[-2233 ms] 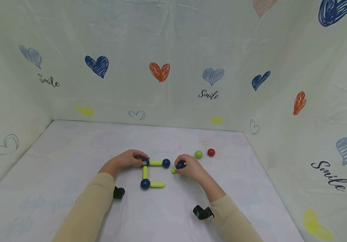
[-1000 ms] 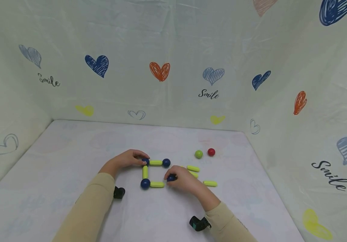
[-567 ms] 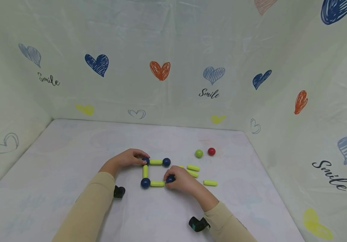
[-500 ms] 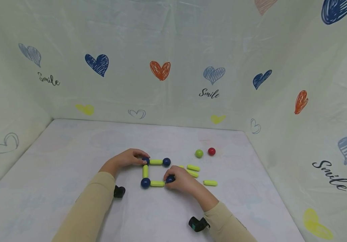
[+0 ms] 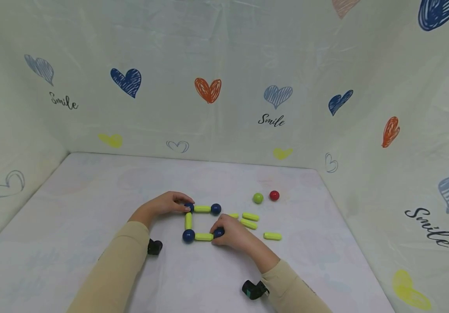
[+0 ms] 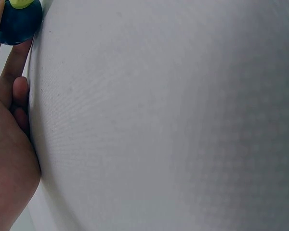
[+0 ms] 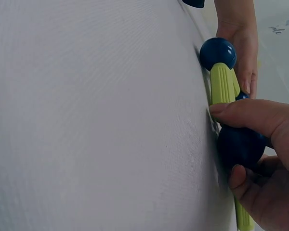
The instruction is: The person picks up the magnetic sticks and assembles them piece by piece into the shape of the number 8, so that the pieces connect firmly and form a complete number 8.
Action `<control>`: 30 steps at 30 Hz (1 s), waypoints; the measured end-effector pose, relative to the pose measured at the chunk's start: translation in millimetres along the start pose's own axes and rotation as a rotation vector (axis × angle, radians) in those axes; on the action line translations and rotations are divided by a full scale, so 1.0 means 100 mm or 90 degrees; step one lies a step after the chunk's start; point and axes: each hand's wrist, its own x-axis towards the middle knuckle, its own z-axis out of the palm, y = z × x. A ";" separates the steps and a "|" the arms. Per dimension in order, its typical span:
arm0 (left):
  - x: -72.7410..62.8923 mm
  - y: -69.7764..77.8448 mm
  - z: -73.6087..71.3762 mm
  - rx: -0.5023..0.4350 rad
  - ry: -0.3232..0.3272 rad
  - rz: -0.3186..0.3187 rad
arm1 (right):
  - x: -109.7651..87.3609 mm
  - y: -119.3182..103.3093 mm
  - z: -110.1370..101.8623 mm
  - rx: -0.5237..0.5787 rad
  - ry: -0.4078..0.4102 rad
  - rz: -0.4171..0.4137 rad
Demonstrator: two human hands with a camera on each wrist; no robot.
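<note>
Blue balls and yellow-green rods form a three-sided frame on the table. My left hand (image 5: 165,203) holds the blue ball (image 6: 20,26) at the frame's far-left corner. From there one rod (image 5: 202,209) runs right to a blue ball (image 5: 216,209). Another rod (image 5: 188,221) comes toward me to the near-left ball (image 5: 188,236), and the near rod (image 5: 204,237) extends right from it. Between thumb and fingers my right hand (image 5: 235,234) pinches a blue ball (image 7: 241,147), right at the near rod's free end. The right fingers partly cover this ball.
Several loose yellow-green rods lie right of the frame, one (image 5: 273,236) apart from the others (image 5: 250,216). Farther back sit a green ball (image 5: 257,198) and a red ball (image 5: 274,195). Black wrist cameras (image 5: 253,289) hang below both sleeves.
My right hand has carried its blue ball from beside the loose rods toward me and left, up to the near rod's end. The left hand has stayed on its corner ball.
</note>
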 end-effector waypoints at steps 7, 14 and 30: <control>0.01 -0.01 -0.01 -0.001 0.001 0.005 | 0.01 -0.02 0.03 -0.012 0.000 0.008; 0.00 -0.02 0.00 0.007 0.004 0.012 | 0.02 -0.02 0.05 -0.008 0.001 0.006; -0.02 0.01 -0.02 -0.001 0.002 0.016 | 0.01 -0.02 0.03 0.003 0.005 0.003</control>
